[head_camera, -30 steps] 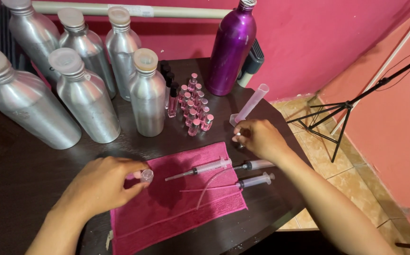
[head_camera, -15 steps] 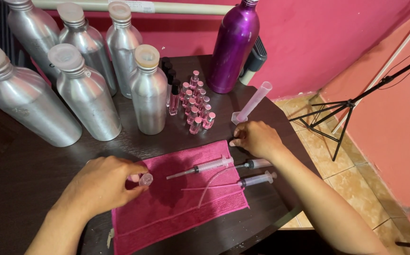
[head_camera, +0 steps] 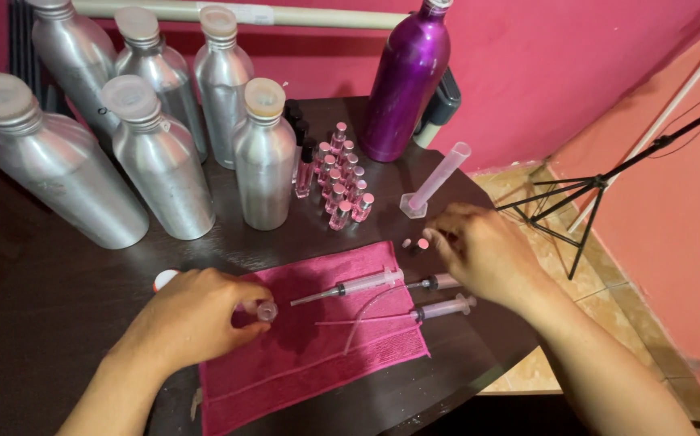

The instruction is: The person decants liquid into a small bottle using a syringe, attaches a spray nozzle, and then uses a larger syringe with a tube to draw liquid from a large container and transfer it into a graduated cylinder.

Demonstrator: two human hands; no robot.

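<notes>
Vial-filling work at a dark round bench (head_camera: 59, 323), seen from the head camera. The left hand (head_camera: 192, 319) rested at the edge of a pink cloth (head_camera: 317, 355), its fingers (head_camera: 241, 311) pinched closed on a small clear vial (head_camera: 266, 311) held just above the cloth. The right hand (head_camera: 483, 254) hovered beside two small caps (head_camera: 414, 243) lying on the bare bench, its fingers (head_camera: 442, 234) loosely curled and nearly closed; whether they gripped a cap could not be told. Three syringes (head_camera: 366, 284) lay across the cloth between the hands. Behind stood a cluster of pink-capped vials (head_camera: 342, 182), a graduated cylinder (head_camera: 434, 182), silver bottles (head_camera: 265, 153) and a purple bottle (head_camera: 406, 81). Judged from this layout, the step in hand was capping the held vial; the next move would call for bringing cap and vial mouth together squarely.
</notes>
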